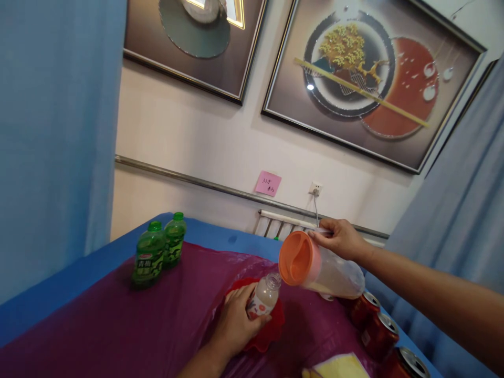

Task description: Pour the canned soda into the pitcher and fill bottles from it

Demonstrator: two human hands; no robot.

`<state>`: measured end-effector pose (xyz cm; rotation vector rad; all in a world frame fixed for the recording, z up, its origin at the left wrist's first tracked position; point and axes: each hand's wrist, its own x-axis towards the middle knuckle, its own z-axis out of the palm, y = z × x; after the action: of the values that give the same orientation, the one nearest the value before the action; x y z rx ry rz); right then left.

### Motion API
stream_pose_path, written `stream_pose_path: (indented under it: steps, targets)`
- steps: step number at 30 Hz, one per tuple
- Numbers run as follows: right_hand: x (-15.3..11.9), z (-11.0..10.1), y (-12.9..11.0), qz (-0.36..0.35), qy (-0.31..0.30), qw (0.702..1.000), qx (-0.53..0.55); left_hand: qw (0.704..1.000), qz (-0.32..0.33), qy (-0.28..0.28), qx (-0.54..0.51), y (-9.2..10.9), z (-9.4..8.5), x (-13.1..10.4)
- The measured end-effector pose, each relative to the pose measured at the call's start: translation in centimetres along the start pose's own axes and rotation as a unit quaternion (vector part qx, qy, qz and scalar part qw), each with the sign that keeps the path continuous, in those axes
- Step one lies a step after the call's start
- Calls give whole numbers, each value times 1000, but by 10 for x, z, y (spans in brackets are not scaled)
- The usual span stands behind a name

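My left hand [236, 320] is wrapped round a small clear bottle [264, 298] with a printed label and an uncapped mouth. The bottle leans a little to the right over a red scalloped dish [275, 323]. My right hand [339, 237] grips the handle of a clear pitcher [340, 275] with an orange lid [299, 258]. The pitcher is tilted on its side, lid end to the left, close beside the bottle's mouth. Some cloudy liquid lies along the pitcher's lower side. Whether any liquid is running out cannot be made out.
Two green bottles [148, 257] stand at the left on the purple sheet [157, 320] over the blue table cover [220, 233]. Several red cans [380, 333] line the right edge. A yellow cloth [338, 367] lies at the front.
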<state>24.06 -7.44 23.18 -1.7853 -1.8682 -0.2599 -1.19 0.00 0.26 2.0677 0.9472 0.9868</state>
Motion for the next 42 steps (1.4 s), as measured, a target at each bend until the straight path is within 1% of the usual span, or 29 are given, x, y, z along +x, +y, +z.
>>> stream_pose_path:
  steps: [7,15,29,36,42]
  targets:
    - [0,1,2,2,8,1000,-4,1000,-2,-5,-8,0,-1,0]
    - [0,-1,-1,6,1,1000,-1,1000,-5,-9,-11,1,-1,0]
    - [0,0,-1,-8,6,1000,-4,1000,2,6,0,1,-1,-1]
    - [1,0,-2,-3,3,1000,-7,1000,3,-7,-6,1,-1,-1]
    - [-1,0,-2,-5,25,1000,-7,1000,-8,-19,-4,4,-4,0]
